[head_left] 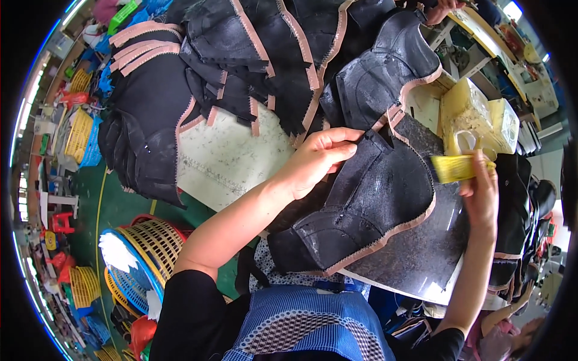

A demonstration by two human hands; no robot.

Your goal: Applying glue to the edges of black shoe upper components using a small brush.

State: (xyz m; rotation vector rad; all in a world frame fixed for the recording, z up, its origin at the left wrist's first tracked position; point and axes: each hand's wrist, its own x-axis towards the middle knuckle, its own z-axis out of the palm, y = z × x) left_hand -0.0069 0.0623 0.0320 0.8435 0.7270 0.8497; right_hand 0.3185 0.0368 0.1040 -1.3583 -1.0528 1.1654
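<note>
A black sewn fabric piece [373,210] with pink zigzag edging and whitish smears lies over the near side of the table. My left hand [325,155] pinches its upper corner, where it meets another smeared black piece [379,69] farther back. To the right, my right hand [480,189] grips a flat yellow tool [453,169], slightly blurred; it looks like a wide brush, though its exact kind is unclear. The tool is held over the dark tabletop [415,253], beside the piece's curved pink edge.
Stacks of black pieces with pink edging [150,114] cover the far and left table. Yellow blocky containers [466,108] stand at the right, past the tool. Plastic baskets [153,246] sit on the green floor at my left. Another person's hand [442,9] shows at the far edge.
</note>
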